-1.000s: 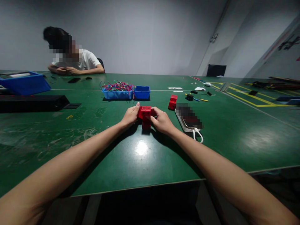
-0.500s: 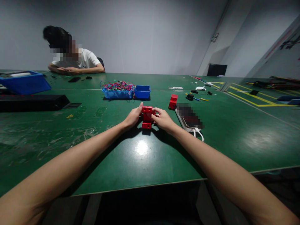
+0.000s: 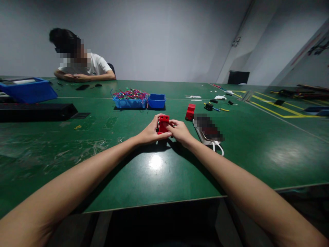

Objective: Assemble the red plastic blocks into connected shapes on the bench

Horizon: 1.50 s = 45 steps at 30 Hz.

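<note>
— Standing upright between both hands is a small red block (image 3: 163, 124), isn't it? Which way does it run?

— Its long axis is roughly vertical, top end up and tipped a little away from the camera. Two dark holes show near its top face. It sits just above the green surface (image 3: 154, 178), near the middle, well out in front of the person.

— And the fingers?

— The left hand (image 3: 150, 132) is curled around the block's left side and lower part, thumb reaching up beside it, fingers (image 3: 162, 134) closed under it. The right hand (image 3: 180, 131) grips the right side, fingers (image 3: 171, 122) bent in and pinching the block near the top. Both hands grasp it; neither is spread wide.

— Any writing on it?

— None that can be read; the block is too small for that.

— What lies around?

— Just to the right rests a white device with a looped cord (image 3: 208, 135), its top blurred out. A second red block (image 3: 190, 111) stands behind it, apart from the hands. Farther back are a blue tray heaped with coloured wires (image 3: 130, 99) and a smaller blue tray (image 3: 156, 101) touching it. A black box (image 3: 36, 112) and a large blue bin (image 3: 28, 90) lie far left. Another person (image 3: 84, 67) sits at the far edge, arms resting on the surface.
</note>
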### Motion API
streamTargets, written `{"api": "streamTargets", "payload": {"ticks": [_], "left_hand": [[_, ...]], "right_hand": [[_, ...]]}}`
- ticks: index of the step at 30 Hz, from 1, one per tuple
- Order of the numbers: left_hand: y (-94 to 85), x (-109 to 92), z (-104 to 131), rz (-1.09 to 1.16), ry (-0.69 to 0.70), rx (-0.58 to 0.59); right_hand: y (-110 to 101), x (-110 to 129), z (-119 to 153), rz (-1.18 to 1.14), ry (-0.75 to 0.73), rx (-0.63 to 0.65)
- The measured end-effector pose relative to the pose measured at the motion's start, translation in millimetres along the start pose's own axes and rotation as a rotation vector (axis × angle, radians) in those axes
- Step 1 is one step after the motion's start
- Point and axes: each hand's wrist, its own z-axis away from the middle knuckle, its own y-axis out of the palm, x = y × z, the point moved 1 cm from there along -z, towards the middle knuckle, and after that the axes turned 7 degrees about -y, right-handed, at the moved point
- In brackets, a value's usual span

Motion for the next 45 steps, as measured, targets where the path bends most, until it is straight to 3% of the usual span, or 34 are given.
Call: {"api": "streamTargets", "payload": {"ticks": [8, 14, 18, 24, 38, 45], "left_hand": [[-3.5, 7, -6, 0.058, -0.046, -0.049], [-5.1, 11, -8, 0.029, -0.071, -0.115], [-4.1, 8, -6, 0.006, -0.047, -0.108], [-4.3, 8, -7, -0.015, -0.057, -0.121], [-3.2, 5, -6, -0.06, -0.054, -0.117], [-3.7, 5, -6, -0.016, -0.072, -0.108]], "right_hand": [[-5, 9, 2, 0.271, -0.169, 0.029], [-12, 16, 4, 0.537, -0.219, -0.105], [-14, 18, 6, 0.611, -0.255, -0.101], [-12, 17, 7, 0.586, -0.219, -0.106], [-10, 15, 5, 0.44, -0.257, -0.312], [-11, 11, 4, 0.172, -0.137, -0.3]]}}
